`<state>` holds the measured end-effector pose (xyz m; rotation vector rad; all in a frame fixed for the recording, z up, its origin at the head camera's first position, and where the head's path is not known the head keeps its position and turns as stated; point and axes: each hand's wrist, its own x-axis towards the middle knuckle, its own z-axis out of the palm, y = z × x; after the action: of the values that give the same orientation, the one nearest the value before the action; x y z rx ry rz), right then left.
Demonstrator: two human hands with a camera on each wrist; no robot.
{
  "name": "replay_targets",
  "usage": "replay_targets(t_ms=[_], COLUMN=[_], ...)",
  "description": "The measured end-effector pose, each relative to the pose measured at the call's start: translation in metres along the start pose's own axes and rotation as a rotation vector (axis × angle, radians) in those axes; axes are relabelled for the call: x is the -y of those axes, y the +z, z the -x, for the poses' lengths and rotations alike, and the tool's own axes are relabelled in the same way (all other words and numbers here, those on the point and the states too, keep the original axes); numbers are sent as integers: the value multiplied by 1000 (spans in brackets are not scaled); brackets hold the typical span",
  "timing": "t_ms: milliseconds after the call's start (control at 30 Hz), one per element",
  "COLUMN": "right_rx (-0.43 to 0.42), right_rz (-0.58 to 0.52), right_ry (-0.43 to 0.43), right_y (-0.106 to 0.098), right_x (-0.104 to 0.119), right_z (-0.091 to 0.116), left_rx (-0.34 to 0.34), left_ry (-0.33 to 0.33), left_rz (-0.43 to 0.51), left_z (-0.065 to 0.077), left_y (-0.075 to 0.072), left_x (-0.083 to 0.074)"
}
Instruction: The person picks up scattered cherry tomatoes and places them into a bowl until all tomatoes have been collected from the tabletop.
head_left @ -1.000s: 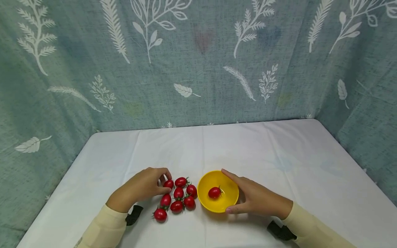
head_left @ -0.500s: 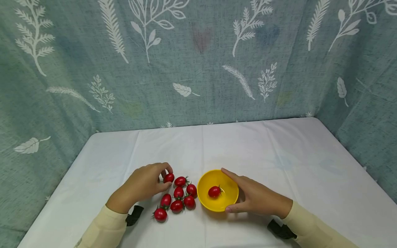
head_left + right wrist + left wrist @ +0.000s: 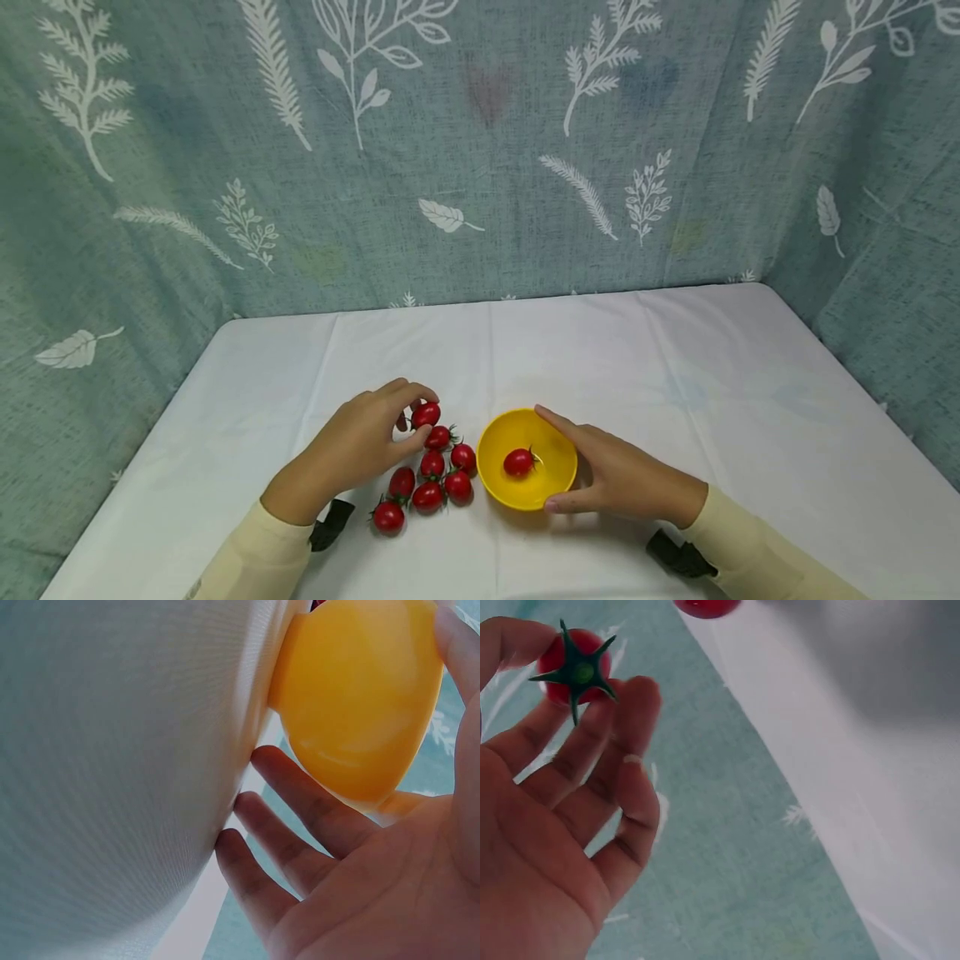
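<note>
Between the thumb and fingertips of my left hand (image 3: 360, 437) I pinch a red cherry tomato (image 3: 426, 414), raised just above the far end of a cluster. Its green, star-shaped stem end (image 3: 582, 673) faces the left wrist camera. Several more cherry tomatoes (image 3: 428, 497) lie close together on the white cloth, left of a small yellow bowl (image 3: 555, 442). One cherry tomato (image 3: 518, 462) rests inside that bowl. My right hand (image 3: 618, 473) holds the bowl's right side between thumb and index finger; in the right wrist view the other fingers (image 3: 281, 840) spread below it, tips at the cloth.
A white cloth (image 3: 652, 375) covers the table, with faint fold lines. Patterned blue-green curtains (image 3: 480, 200) stand along its back and both sides. Dark straps (image 3: 330, 525) are on both wrists, by the cream sleeves.
My left hand has lifted one tomato from the upper left of the cluster and carried it up and to the right. The right hand and bowl stay in place.
</note>
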<state>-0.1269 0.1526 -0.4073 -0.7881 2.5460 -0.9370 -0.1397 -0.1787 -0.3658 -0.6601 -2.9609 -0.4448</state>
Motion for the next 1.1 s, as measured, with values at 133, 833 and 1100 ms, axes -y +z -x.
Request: replay_targets(t_ms=[133,833,1100], right_rx=[2,16,9], right_rz=[0,-5,-14], right_ry=[-3,-17,-21], right_y=[0,3,4], right_x=[1,5,4], right_z=[0,3,5], left_rx=[-55,-75,-28], left_ry=[74,327,357], left_rz=[-21,9,38], left_z=[2,10,10], left_y=[-2,3,11], left_x=[-8,-52,-57])
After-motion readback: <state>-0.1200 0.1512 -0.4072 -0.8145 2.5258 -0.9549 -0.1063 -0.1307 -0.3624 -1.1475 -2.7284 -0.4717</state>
